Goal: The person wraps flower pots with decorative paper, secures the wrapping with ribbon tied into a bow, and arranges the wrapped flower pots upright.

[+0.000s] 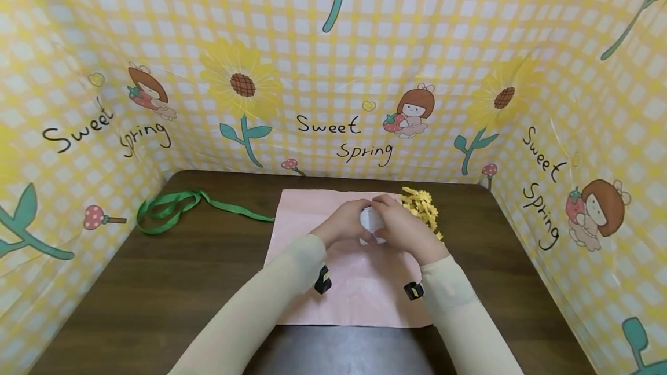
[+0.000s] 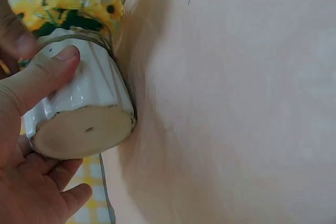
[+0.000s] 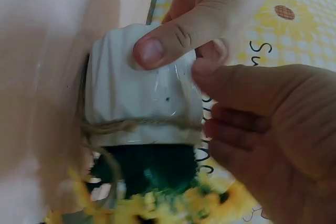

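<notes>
A white ceramic flowerpot with twine round its rim is tipped sideways over pink paper. Its pale base faces the left wrist camera. Yellow flowers with dark green beneath them point rightward from the pot in the head view. My left hand grips the pot near its base, thumb across the white side and fingers on the opposite side. Closer to the rim, my right hand holds the pot's side with thumb and curled fingers; part of that contact is hidden.
A green ribbon lies loosely looped on the dark wooden table, its end reaching the paper's left edge. Yellow-checked cloth printed with flowers encloses the back and both sides.
</notes>
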### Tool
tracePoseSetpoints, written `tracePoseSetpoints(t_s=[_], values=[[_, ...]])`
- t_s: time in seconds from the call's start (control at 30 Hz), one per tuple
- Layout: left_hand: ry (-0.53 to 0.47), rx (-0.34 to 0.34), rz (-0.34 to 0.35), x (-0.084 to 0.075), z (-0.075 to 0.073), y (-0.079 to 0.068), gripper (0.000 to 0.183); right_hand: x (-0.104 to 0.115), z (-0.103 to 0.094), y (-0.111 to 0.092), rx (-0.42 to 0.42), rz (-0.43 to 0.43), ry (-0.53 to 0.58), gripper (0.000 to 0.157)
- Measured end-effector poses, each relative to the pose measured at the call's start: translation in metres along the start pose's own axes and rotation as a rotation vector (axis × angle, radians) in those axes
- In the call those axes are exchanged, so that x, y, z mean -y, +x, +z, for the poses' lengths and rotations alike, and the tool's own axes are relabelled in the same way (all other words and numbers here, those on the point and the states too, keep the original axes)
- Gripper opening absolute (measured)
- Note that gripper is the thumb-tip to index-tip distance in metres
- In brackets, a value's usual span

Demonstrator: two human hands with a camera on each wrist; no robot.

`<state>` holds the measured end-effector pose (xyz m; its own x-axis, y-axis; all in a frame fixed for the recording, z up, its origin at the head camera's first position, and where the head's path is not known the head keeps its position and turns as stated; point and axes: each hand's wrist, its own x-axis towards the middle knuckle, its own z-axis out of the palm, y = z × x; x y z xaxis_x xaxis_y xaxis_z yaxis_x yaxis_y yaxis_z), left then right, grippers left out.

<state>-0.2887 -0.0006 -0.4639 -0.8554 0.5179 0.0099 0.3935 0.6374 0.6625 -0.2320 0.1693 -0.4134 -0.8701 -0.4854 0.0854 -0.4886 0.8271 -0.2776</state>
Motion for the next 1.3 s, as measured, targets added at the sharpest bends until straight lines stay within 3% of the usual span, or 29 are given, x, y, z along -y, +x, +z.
tracePoseSetpoints(t_s=[0.13,0.37,0.53,0.73,0.87,0.93,1.17,1.3], values=[[0.045,0.014,0.029,-0.003,0.002,0.002,0.087,-0.002,0.007,-0.001,0.039,-0.01,-0.058,0.067],[0.072,0.018,0.071,-0.004,-0.003,0.005,0.083,0.001,0.006,-0.002,-0.055,-0.006,-0.081,0.059],[0.031,0.019,0.078,-0.003,-0.001,0.004,0.085,-0.001,0.007,-0.002,-0.073,0.019,-0.082,0.056],[-0.023,0.043,0.051,0.006,0.004,-0.001,0.109,-0.001,0.011,-0.003,-0.06,0.096,-0.054,0.055],[-0.058,0.09,-0.026,0.015,-0.002,-0.017,0.114,0.001,0.015,-0.005,-0.063,0.153,-0.055,0.055],[-0.065,0.077,-0.091,0.025,-0.011,-0.03,0.11,0.001,0.017,-0.006,-0.057,0.172,-0.048,0.055],[-0.066,-0.093,-0.338,0.067,-0.074,-0.086,0.083,0.003,0.023,-0.011,-0.079,0.166,-0.051,0.055],[-0.034,-0.101,-0.494,0.087,-0.099,-0.114,0.083,0.002,0.023,-0.015,-0.107,0.143,-0.089,0.054]])
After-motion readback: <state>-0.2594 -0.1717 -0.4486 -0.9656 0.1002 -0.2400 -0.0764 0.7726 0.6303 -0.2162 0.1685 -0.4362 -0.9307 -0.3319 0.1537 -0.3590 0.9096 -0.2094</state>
